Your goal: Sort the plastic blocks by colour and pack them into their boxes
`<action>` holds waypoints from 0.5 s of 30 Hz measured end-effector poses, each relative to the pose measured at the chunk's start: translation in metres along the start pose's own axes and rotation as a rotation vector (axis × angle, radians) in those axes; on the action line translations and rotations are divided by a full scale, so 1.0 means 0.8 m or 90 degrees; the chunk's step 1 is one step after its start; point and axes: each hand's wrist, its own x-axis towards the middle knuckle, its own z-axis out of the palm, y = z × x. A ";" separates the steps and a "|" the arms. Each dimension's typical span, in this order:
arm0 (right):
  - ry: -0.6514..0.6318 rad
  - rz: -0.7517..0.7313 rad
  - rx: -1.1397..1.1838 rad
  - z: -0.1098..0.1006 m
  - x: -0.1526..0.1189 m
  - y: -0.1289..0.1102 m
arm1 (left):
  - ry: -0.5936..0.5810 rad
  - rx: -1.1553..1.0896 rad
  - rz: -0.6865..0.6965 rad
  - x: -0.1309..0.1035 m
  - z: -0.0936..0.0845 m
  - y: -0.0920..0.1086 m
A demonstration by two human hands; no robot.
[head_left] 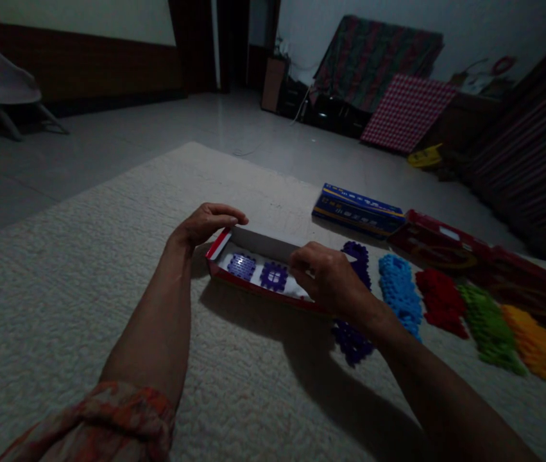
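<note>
A long open red box (263, 244) with a pale inside lies on the cream mat. Inside it, two purple notched plastic tiles lie flat: a slatted tile (241, 266) at the left and a window-like tile (274, 276) beside it. My left hand (211, 222) is curved round the box's far left corner, holding it. Over the box's right part, my right hand (323, 273) has its fingers curled and pinched together; what they hold is hidden. Behind and below my right wrist, a pile of purple pieces (353, 343) is partly covered.
Right of the purple pile lie piles of blue pieces (400, 292), red pieces (441, 301), green pieces (489, 327) and orange pieces (537, 346). A blue box (359, 210) and red boxes (446, 242) stand behind them. A pale chair (0, 74) is far left.
</note>
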 end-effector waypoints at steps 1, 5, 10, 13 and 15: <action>-0.040 0.006 -0.012 -0.002 0.001 0.000 | 0.000 0.002 0.001 0.001 0.000 -0.001; -0.244 0.064 -0.079 -0.004 0.015 -0.001 | 0.002 -0.010 0.006 0.002 0.000 -0.003; -0.375 0.116 -0.123 -0.005 0.035 -0.005 | -0.002 -0.033 0.006 0.004 0.000 -0.005; -0.384 0.119 -0.157 -0.002 0.039 -0.007 | -0.005 -0.030 0.007 0.003 0.000 -0.004; -0.384 0.117 -0.175 0.001 0.039 -0.007 | -0.005 -0.024 0.009 0.003 0.000 -0.004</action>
